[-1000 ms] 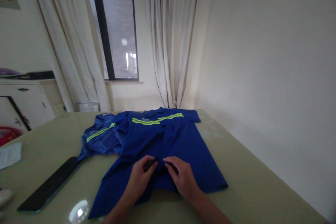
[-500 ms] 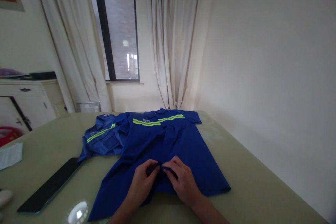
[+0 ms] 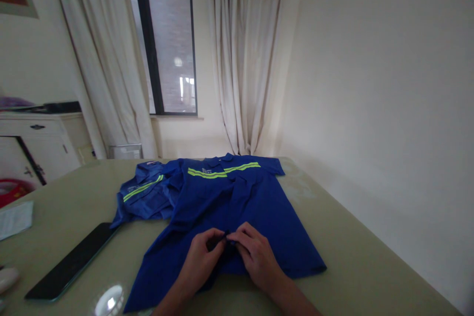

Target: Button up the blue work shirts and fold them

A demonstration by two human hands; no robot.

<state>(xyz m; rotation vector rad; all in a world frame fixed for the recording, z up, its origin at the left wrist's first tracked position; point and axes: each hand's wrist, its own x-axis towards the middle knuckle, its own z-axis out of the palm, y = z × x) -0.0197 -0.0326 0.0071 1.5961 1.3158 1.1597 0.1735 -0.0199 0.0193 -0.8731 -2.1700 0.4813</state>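
Observation:
A blue work shirt (image 3: 255, 202) with yellow-green stripes across its chest lies spread on the table, collar at the far side. Near its lower front edge, my left hand (image 3: 203, 254) pinches the cloth between thumb and fingers. Just to the right, my right hand (image 3: 257, 254) also grips the shirt's front, its fingertips almost meeting the left ones. Whether a button is between the fingertips is hidden. Against the shirt's left side lies a second blue shirt (image 3: 148, 202), crumpled, with a similar stripe.
The greenish table (image 3: 355, 252) runs along a bare wall on the right. A long black flat object (image 3: 70, 264) lies at left, with a paper sheet (image 3: 15, 219) beyond. A shiny round object (image 3: 110, 301) is at the front edge. Curtains (image 3: 244, 59) hang behind.
My right fingertips have drawn slightly left, closer to the left ones, at the shirt's front. Both hands keep hold of the cloth. The view has shifted very slightly.

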